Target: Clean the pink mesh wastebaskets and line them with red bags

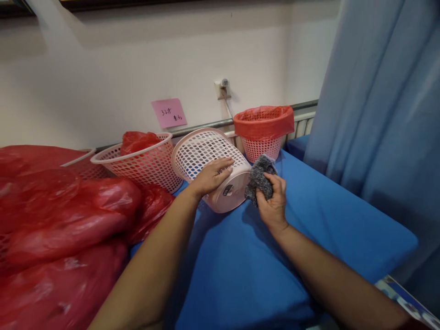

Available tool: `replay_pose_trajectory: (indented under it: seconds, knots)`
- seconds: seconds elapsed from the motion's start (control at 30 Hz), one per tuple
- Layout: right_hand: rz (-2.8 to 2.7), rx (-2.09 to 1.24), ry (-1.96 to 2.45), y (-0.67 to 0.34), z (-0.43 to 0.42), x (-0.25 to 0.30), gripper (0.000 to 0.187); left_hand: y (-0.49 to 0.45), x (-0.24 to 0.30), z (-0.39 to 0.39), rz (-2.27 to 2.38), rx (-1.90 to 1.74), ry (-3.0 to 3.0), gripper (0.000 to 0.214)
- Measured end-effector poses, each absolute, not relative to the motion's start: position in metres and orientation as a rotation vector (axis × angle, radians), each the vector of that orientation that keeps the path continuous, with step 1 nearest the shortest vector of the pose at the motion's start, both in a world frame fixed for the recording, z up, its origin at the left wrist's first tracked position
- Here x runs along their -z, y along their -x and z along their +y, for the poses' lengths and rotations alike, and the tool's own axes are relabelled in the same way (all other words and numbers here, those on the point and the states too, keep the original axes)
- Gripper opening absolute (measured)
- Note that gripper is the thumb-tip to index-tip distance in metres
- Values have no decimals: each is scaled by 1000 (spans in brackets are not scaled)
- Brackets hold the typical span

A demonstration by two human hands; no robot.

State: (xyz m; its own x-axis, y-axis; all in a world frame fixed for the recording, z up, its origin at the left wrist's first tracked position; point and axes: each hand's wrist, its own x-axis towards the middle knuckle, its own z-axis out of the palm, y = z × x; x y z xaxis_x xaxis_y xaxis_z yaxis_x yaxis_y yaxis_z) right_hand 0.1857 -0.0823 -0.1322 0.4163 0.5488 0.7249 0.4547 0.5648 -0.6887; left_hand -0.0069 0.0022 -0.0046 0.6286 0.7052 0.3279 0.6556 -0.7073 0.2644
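A pale pink perforated plastic basket (210, 151) lies tipped on its side on the blue-covered surface, its solid base turned toward me. A dark label (228, 189) shows on that base. My left hand (213, 176) lies on the basket's side near the base edge, fingers stretched out and resting on the plastic. In my right hand (273, 201) is a bunched grey cloth (261, 176), pinched between thumb and fingers. The cloth is at the right edge of the base; whether it touches the plastic I cannot tell.
Behind stands a basket lined with a red bag (264, 123). Another pink basket (137, 160), holding red plastic, leans at left. Red plastic bags (68, 229) pile up on the left. A blue curtain (378, 128) hangs at right, beyond the blue sheet (337, 224). A plug (224, 85) sits in the wall.
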Motion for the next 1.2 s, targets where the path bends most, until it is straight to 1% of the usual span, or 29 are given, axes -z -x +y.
replay_pose_trajectory:
  seconds: [0.17,0.27,0.37,0.43,0.53,0.63,0.7,0.77,0.83,1.0,1.03,1.1,1.17,1.2]
  knots:
    - [-1648,-296,1124,-177,-82,143,52,7,5,6,1159,-640,-2711,55]
    - [-1873,-362,1227,-178,-87,140,55,7,4,7,1158,-640,-2708,55]
    - [-2011,-416,1403,-183,-91,135,50,7,4,7,1158,-640,-2710,56]
    - [-1986,-439,1473,-188,-91,132,41,8,4,6,1167,-643,-2708,56]
    - [-1737,-391,1367,-198,-89,129,34,10,4,4,1178,-643,-2704,55]
    - [-1356,-193,1181,-205,-85,127,36,10,5,3,1171,-635,-2706,56]
    - [-1249,-104,1120,-203,-83,128,40,9,5,4,1164,-633,-2707,57]
    - [-1332,-134,1094,-196,-82,131,45,8,5,4,1164,-635,-2706,57]
    - [-1511,-241,1085,-186,-84,136,49,7,4,5,1170,-640,-2702,58]
    - [-1935,-438,1198,-171,-94,141,54,6,3,5,1182,-644,-2699,55]
    - [-1991,-454,1249,-172,-95,140,52,6,3,5,1182,-644,-2699,55]
    - [-2015,-464,1355,-178,-95,136,41,6,3,4,1181,-645,-2700,56]
    - [-1952,-450,1427,-189,-94,131,32,7,3,3,1180,-648,-2700,57]
    - [-1902,-426,1436,-196,-93,128,31,8,3,3,1180,-650,-2700,57]
